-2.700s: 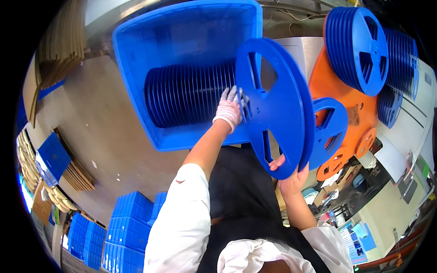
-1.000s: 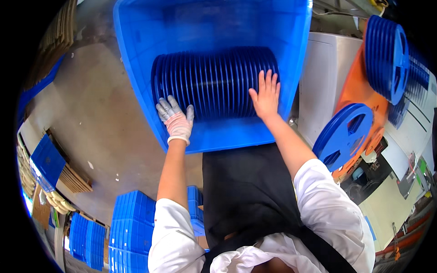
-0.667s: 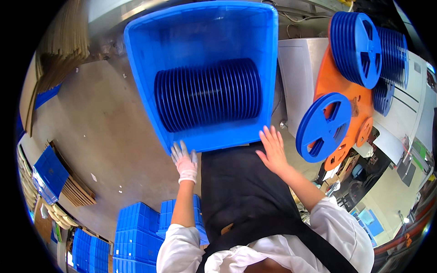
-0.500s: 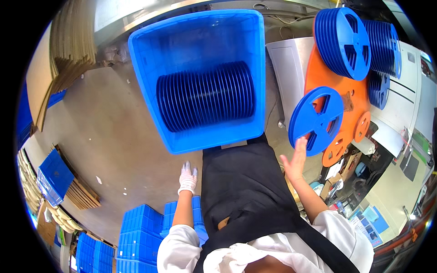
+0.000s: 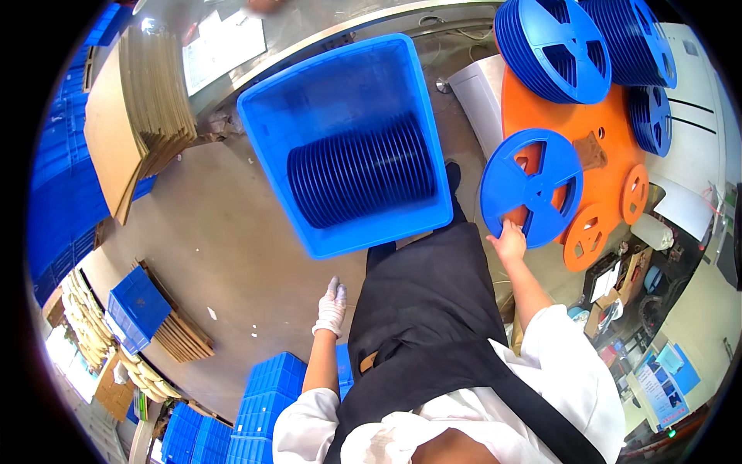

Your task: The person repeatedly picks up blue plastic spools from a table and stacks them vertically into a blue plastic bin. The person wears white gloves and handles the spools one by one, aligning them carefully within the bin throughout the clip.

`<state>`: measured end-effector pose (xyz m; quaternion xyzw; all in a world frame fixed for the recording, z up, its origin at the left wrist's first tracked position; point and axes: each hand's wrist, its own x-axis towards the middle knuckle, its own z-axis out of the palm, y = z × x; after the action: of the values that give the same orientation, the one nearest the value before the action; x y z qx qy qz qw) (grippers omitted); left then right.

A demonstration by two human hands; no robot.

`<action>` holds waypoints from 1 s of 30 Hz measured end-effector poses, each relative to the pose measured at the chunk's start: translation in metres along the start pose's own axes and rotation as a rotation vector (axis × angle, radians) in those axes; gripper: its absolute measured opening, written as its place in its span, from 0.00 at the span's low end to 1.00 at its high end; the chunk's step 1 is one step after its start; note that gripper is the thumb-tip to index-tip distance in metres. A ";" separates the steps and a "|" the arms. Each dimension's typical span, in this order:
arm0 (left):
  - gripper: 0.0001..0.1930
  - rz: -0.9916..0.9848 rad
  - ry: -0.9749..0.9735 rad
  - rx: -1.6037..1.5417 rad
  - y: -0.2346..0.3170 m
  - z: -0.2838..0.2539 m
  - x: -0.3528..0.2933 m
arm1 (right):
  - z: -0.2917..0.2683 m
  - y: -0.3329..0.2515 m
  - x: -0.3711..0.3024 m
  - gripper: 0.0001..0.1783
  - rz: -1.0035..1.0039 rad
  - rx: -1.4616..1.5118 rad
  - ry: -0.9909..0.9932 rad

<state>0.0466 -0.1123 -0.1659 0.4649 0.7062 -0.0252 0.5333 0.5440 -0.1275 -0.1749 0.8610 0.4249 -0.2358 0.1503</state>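
Note:
My right hand [image 5: 509,241], bare, has its fingers curled at the lower edge of a blue plastic reel [image 5: 535,193] with cut-out windows, gripping the rim by the look of it. The reel faces me in front of a round orange board [image 5: 568,121]. My left hand [image 5: 331,308], in a white glove with greyish fingertips, hangs in the air with its fingers stretched out and holds nothing. Ahead of it stands a deep blue crate [image 5: 321,108], where a long row of dark blue reels [image 5: 362,172] lies on edge.
More blue reels [image 5: 568,54] are stacked at the far side of the orange board, beside smaller orange reels [image 5: 586,237]. Flattened cardboard [image 5: 147,124] stands at the left. Several blue crates [image 5: 267,398] are piled at the lower left. A metal-edged table [image 5: 309,35] runs behind the crate.
My right hand has moved from open beside the reel to gripping its lower edge. The view has turned, and my body stands closer to the orange board. My left hand remains empty.

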 end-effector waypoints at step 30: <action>0.20 0.518 0.200 -0.504 0.114 -0.154 -0.028 | -0.303 -0.096 -0.201 0.27 -0.651 2.388 -0.432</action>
<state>0.0126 0.0166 -0.0257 0.4826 0.5978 0.3309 0.5479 0.4454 -0.0645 0.1828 0.2591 0.1060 -0.6348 -0.7202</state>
